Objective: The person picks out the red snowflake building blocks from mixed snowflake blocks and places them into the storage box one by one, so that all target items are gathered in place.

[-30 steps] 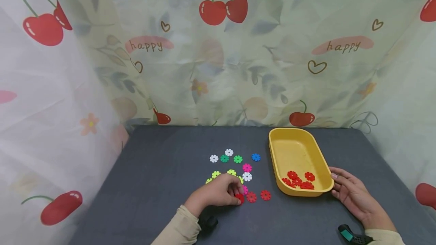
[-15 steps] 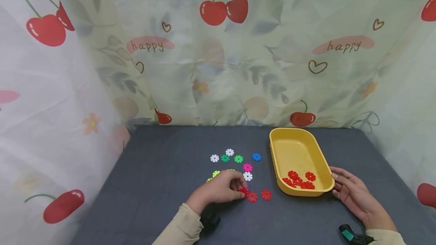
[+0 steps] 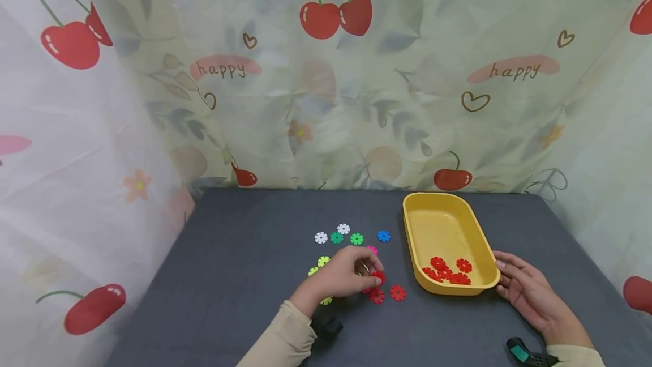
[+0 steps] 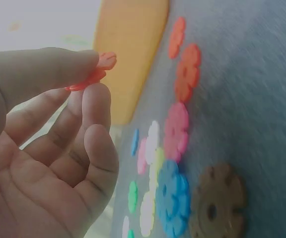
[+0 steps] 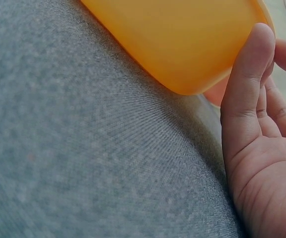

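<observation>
My left hand (image 3: 343,272) pinches a red flower-shaped disc (image 3: 378,278) between thumb and fingertips, raised over the table in the left wrist view. Below the hand lie two more red discs (image 3: 398,293) and a pink disc (image 4: 176,131). Part of the disc group is hidden behind that hand. At the right, a yellow tray (image 3: 442,225) holds several red discs (image 3: 460,278) at its near end. My right hand (image 3: 532,293) grips the tray's near right corner, thumb at the rim and fingers against the outer wall.
White (image 3: 321,237), green (image 3: 356,238), blue (image 3: 384,235) and yellow-green discs (image 3: 324,261) lie scattered left of the tray. A brown disc (image 4: 220,203) shows close in the left wrist view. A dark cloth (image 3: 244,242) covers the table; a printed curtain (image 3: 326,101) surrounds it.
My left hand has picked up the red disc from beside the other red ones and moved right and upward with it. The right hand and the tray have stayed in place.
</observation>
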